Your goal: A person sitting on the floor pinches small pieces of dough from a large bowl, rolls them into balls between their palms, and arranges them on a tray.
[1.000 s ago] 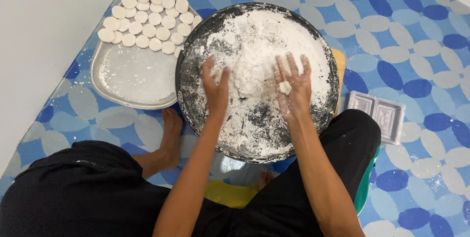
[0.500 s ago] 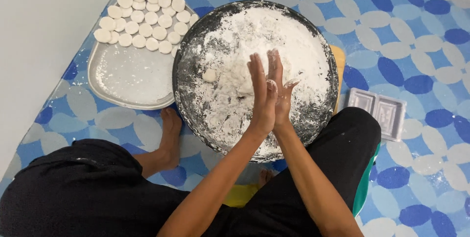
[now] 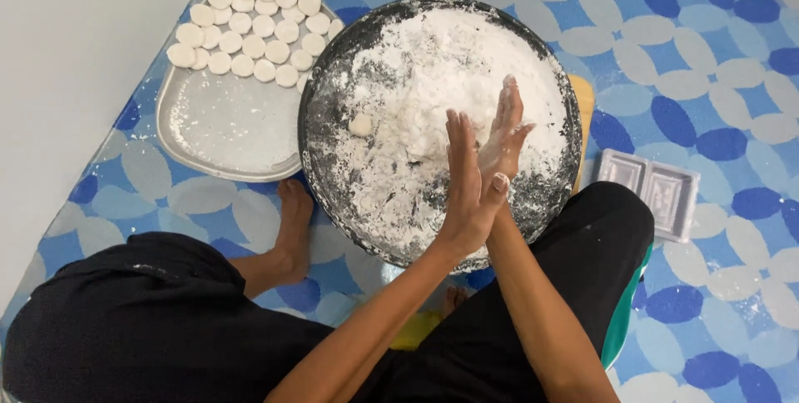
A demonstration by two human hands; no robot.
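Seated on a patterned floor (image 3: pixel 707 53), a person presses the left hand (image 3: pixel 468 186) and right hand (image 3: pixel 503 138) palm to palm, fingers straight, above a round dark pan (image 3: pixel 320 145) of white flour (image 3: pixel 449 78); whether anything lies between them cannot be told. A tray (image 3: pixel 225 132) of white discs (image 3: pixel 254 24) touches the pan's left rim, a small plastic mould (image 3: pixel 657 191) sits clear to the right. A second ago both hands lay spread in the flour.

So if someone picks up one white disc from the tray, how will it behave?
The discs look soft, so a firm pinch probably dents one. Their floured surface may feel dry, not sticky. Flat and round, one should lie still on the tray rather than roll.
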